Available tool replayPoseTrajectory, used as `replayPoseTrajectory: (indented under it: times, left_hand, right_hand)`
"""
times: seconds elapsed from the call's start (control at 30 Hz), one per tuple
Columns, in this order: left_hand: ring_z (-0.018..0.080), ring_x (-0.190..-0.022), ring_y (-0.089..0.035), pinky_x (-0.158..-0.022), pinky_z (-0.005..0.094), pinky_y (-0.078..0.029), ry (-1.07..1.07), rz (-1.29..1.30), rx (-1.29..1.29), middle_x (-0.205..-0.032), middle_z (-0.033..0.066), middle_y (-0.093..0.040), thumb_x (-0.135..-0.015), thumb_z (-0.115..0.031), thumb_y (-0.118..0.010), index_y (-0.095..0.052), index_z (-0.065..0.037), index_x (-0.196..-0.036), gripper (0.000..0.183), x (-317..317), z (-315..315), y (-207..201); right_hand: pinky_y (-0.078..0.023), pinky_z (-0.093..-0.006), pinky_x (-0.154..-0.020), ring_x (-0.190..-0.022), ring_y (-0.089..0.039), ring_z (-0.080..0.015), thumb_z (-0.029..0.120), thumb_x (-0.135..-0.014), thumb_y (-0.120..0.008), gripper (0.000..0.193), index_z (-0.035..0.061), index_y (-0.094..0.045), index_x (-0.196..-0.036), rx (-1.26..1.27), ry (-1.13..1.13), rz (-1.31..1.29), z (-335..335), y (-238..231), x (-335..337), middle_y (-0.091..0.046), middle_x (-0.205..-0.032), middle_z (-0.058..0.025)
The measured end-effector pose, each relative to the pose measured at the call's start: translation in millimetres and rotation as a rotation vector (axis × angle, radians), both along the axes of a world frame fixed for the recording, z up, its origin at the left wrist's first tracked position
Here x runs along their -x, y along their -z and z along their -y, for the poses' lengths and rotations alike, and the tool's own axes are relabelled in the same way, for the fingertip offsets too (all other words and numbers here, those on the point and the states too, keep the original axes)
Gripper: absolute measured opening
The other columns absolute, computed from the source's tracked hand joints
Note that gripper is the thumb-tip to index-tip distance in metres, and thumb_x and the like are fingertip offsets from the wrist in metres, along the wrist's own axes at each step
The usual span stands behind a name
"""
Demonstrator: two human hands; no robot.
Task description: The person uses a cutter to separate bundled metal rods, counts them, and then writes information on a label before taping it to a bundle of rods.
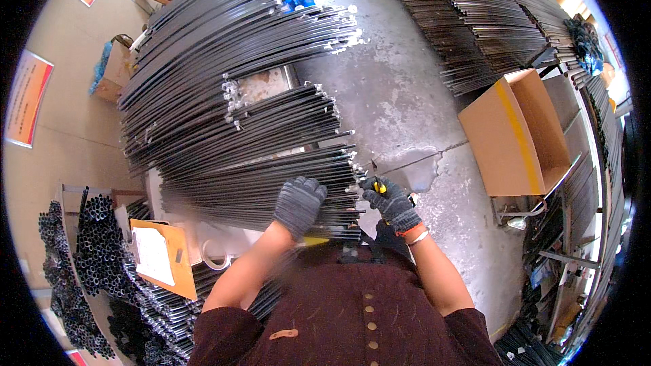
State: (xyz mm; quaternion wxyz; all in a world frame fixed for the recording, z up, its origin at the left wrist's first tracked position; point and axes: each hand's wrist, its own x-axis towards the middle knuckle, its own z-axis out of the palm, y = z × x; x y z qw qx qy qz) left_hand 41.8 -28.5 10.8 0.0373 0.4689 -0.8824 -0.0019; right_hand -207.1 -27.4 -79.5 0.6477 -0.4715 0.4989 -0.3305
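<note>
Rods (pixel 237 188) point crosswise, rightward; left hand (pixel 300 205), hold unclear; right hand (pixel 393 207) grips yellow tool (pixel 380 188)

Grey concrete floor (pixel 400 88) left of the metal rack (pixel 569 259), scuffed, dark crack (pixel 422 160) running toward it. Beige wall (pixel 74 74) far left of rack, posters (pixel 30 98) up.

The place looks like a metal workshop or a small factory floor. Long dark rods (pixel 230 193) lie side by side in broad rows, open-ended tubes (pixel 102 240) are stacked at the lower left, and more bars (pixel 502 20) fill the racks on the right. A stained grey concrete floor (pixel 400 88) and a large cardboard box (pixel 498 139) fit this.
</note>
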Motion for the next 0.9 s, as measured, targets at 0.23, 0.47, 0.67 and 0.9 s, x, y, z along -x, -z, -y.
replayPoseTrajectory:
  times: [0.23,0.47,0.67,0.9]
  left_hand:
    - [0.0266,-0.086,-0.059,-0.070,0.0416,-0.046,0.002,0.069,-0.055,-0.091,0.0092,-0.061,-0.083,-0.017,-0.052,-0.063,-0.011,-0.096,0.018,5,3,-5]
    - [0.0288,-0.087,-0.058,-0.070,0.0443,-0.046,0.023,0.044,-0.084,-0.091,0.0106,-0.060,-0.082,-0.016,-0.052,-0.062,-0.010,-0.095,0.018,6,3,-3]
    - [0.0269,-0.082,-0.061,-0.066,0.0399,-0.049,0.029,-0.004,-0.100,-0.088,0.0101,-0.060,-0.083,-0.015,-0.052,-0.063,-0.009,-0.098,0.020,7,6,-15]
    - [0.0280,-0.077,-0.063,-0.061,0.0394,-0.051,0.163,-0.075,-0.050,-0.090,0.0123,-0.062,-0.086,-0.015,-0.050,-0.058,-0.007,-0.119,0.035,28,32,-35]
  right_hand:
    - [-0.049,-0.0272,-0.078,-0.088,-0.059,-0.0118,0.011,-0.089,-0.068,0.025,0.0044,-0.063,-0.111,0.100,-0.082,-0.102,-6,-9,-5,-0.065,-0.100,-0.0027]
    - [-0.050,-0.0288,-0.077,-0.085,-0.059,-0.0125,0.013,-0.088,-0.069,0.026,0.0030,-0.062,-0.111,-0.043,-0.062,0.189,1,-20,-1,-0.066,-0.096,-0.0020]
    - [-0.051,-0.0322,-0.076,-0.084,-0.063,-0.0178,0.012,-0.086,-0.070,0.028,0.0031,-0.061,-0.111,0.283,0.105,-0.236,-5,-35,-2,-0.067,-0.093,-0.0111]
    - [-0.050,-0.0412,-0.069,-0.078,-0.065,-0.0353,0.024,-0.083,-0.071,0.027,0.0052,-0.062,-0.101,0.654,0.106,-0.698,-22,-98,-8,-0.066,-0.088,-0.0186]
